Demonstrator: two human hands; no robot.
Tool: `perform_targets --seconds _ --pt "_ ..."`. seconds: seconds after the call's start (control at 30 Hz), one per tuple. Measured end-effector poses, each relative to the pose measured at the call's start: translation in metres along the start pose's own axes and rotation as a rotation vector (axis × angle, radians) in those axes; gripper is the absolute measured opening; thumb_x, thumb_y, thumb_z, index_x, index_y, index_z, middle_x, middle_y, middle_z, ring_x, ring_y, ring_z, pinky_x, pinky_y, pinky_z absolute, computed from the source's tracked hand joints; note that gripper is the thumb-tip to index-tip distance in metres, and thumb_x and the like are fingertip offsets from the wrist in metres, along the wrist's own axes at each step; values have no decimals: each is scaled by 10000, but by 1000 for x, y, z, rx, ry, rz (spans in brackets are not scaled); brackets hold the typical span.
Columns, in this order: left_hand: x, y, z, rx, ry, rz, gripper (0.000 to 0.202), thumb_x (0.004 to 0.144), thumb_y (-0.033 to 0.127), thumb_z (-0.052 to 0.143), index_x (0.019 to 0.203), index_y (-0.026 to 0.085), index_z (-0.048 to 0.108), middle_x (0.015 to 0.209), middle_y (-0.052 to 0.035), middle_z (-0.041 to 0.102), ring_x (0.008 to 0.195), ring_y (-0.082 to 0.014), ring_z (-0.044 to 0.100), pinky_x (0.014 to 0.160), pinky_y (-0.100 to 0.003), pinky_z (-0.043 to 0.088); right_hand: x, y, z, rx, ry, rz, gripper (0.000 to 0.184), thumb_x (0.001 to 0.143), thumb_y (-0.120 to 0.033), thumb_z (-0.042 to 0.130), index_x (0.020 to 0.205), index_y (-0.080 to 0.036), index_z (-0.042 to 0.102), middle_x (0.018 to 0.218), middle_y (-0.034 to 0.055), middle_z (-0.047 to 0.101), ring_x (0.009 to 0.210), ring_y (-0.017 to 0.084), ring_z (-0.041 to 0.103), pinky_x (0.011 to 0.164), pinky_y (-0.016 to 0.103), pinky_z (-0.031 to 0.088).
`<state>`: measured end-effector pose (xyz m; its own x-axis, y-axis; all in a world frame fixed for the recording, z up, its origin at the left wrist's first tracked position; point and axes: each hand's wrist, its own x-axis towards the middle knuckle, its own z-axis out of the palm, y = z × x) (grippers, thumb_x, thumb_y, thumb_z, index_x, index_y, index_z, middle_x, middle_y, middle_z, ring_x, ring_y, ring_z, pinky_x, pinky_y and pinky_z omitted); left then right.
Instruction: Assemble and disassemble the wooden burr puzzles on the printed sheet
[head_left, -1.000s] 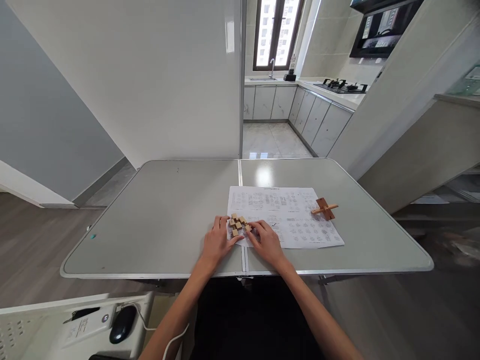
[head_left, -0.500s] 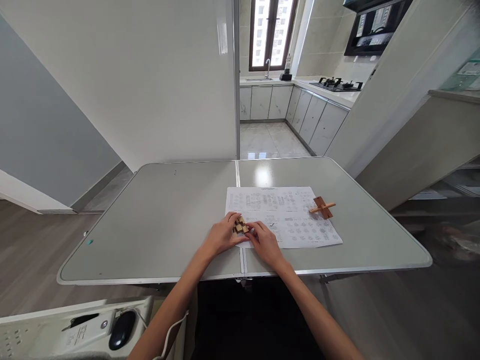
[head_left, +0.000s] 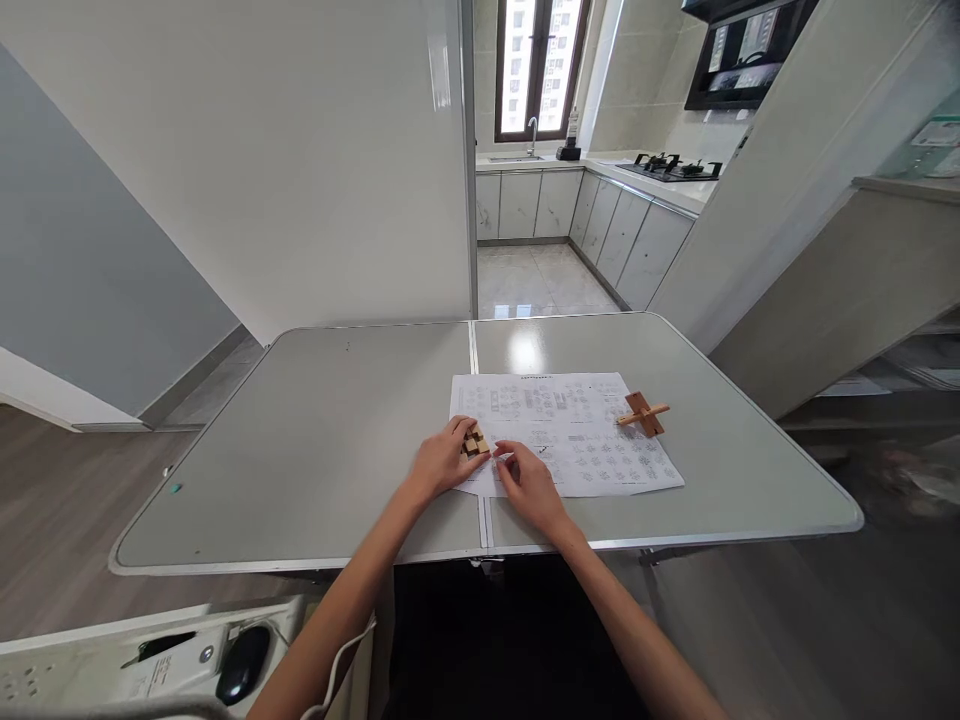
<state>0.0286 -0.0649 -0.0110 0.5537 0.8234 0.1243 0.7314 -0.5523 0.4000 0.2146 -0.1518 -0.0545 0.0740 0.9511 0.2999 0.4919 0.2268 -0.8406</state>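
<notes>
- Head view: a cluster of small wooden blocks (head_left: 475, 442) is found at the left edge of the printed sheet (head_left: 577, 425), near the seam of the worktop (head_left: 360, 420).
- The cluster is gripped by the left hand (head_left: 444, 458), with fingers bent round its far side and the thumb along its near side; this hold is judged to keep the blocks together.
- The right hand (head_left: 526, 482) is placed just beside the cluster, thumb and fingers bent toward each other; whether anything is pinched cannot be told.
- The sheet is laid flat with its heading at the far edge, presumably so that it can be viewed from the near side.
- A brown wooden cross-shaped piece (head_left: 645, 413) is rested over the sheet's right edge, where most of the print is left uncovered.
- Rows of small diagrams are printed on the sheet; no wording or brand can be read.
</notes>
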Motion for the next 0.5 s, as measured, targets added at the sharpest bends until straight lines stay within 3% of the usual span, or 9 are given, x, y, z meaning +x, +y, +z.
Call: perform_targets --seconds 0.37,0.5 --pt "74 -27 4 6 136 -199 526 874 539 712 1295 247 594 1330 -112 612 1038 -294 688 824 -374 526 1 -3 0 5 3 7 255 965 -255 498 1177 -223 634 1062 59 737 814 195 683 824 356 542" --pt "86 -37 6 -17 207 -271 638 886 556 699 1399 228 510 1426 -159 547 1144 -326 649 855 -394 528 1 -2 0 -3 3 6 243 979 -284 479 1153 -224 637 1059 69 738 812 207 680 809 366 540"
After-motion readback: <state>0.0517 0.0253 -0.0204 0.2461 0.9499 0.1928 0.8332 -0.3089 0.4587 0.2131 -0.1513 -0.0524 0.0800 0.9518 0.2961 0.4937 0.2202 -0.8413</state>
